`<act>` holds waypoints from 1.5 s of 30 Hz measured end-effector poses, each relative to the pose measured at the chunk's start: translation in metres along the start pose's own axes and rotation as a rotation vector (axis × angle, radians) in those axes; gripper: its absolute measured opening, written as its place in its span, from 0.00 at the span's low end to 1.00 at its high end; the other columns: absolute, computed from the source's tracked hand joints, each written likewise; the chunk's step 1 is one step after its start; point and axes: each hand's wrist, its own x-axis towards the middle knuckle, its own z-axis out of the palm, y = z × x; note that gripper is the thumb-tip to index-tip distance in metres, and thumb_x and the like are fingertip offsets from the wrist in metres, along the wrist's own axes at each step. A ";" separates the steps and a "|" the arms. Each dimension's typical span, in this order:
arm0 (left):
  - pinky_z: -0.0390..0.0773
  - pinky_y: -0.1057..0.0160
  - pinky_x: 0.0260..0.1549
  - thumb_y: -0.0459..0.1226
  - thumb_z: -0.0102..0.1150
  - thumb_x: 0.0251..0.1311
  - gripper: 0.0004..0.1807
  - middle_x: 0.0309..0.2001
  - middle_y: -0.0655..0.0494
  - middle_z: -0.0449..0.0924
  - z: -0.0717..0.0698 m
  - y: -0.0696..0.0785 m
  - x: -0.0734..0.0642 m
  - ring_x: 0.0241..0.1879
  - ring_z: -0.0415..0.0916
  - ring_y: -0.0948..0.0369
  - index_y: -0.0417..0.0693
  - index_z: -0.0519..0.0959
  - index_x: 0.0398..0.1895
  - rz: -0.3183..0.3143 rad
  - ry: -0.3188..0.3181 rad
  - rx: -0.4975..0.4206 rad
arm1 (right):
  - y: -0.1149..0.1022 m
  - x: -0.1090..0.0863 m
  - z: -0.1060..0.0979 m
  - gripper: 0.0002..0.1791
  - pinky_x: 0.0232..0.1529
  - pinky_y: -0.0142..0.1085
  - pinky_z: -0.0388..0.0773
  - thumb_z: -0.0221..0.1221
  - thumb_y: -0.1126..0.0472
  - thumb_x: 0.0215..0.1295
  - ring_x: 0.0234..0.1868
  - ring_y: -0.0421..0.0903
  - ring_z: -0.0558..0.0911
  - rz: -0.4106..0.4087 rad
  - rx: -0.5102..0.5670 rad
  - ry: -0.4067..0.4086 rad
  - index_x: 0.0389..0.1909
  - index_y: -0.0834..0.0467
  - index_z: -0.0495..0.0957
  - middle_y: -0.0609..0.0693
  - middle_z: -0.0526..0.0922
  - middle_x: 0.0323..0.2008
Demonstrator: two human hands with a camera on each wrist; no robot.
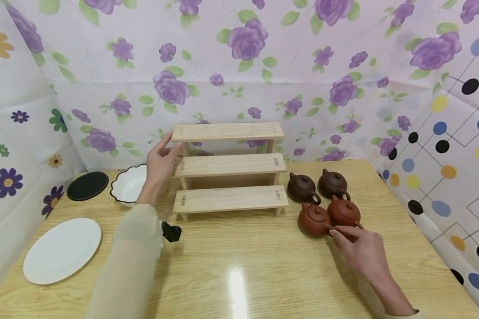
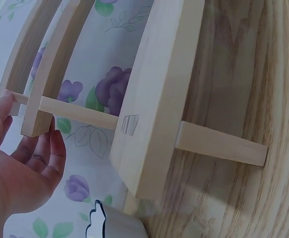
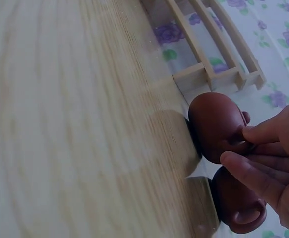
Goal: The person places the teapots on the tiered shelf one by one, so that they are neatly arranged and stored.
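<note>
A three-tier wooden display stand (image 1: 229,199) stands at the back middle of the table. My left hand (image 1: 161,163) grips its left end near the upper tiers; the left wrist view shows thumb and fingers (image 2: 55,158) around the side. To the right of the stand, my right hand (image 1: 365,251) pinches the handle of the front-left reddish-brown teapot (image 1: 313,220). This teapot (image 3: 213,121) sits upright on the table. A second reddish-brown teapot (image 1: 344,210) is right beside it. Behind them are two dark brown teapots, one nearer the stand (image 1: 301,188) and one farther right (image 1: 332,182).
At the left lie a white oval plate (image 1: 61,250) and a black round coaster (image 1: 88,186). A white scalloped bowl (image 1: 129,184) with a dark rim stands partly behind my left wrist. Flowered cloth (image 1: 223,62) hangs behind the table, dotted cloth (image 1: 435,177) at the right.
</note>
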 end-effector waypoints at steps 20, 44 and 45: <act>0.75 0.72 0.28 0.54 0.59 0.75 0.28 0.47 0.57 0.81 0.008 0.002 0.000 0.44 0.81 0.52 0.77 0.70 0.77 0.065 0.093 0.132 | -0.037 0.021 -0.038 0.11 0.24 0.26 0.79 0.71 0.60 0.68 0.28 0.23 0.85 0.019 0.206 -0.046 0.47 0.60 0.92 0.56 0.93 0.32; 0.74 0.72 0.27 0.56 0.59 0.75 0.29 0.44 0.59 0.79 0.008 0.001 -0.001 0.36 0.76 0.65 0.77 0.69 0.78 0.053 0.095 0.143 | -0.081 0.100 -0.015 0.17 0.45 0.31 0.87 0.64 0.61 0.76 0.38 0.35 0.91 -0.013 0.658 -0.253 0.57 0.68 0.86 0.72 0.88 0.49; 0.74 0.72 0.27 0.56 0.59 0.75 0.29 0.44 0.58 0.79 0.008 0.001 -0.001 0.36 0.76 0.65 0.77 0.69 0.78 0.052 0.096 0.142 | -0.082 0.102 -0.014 0.17 0.45 0.31 0.87 0.64 0.61 0.76 0.38 0.36 0.91 -0.016 0.671 -0.257 0.57 0.69 0.86 0.72 0.87 0.49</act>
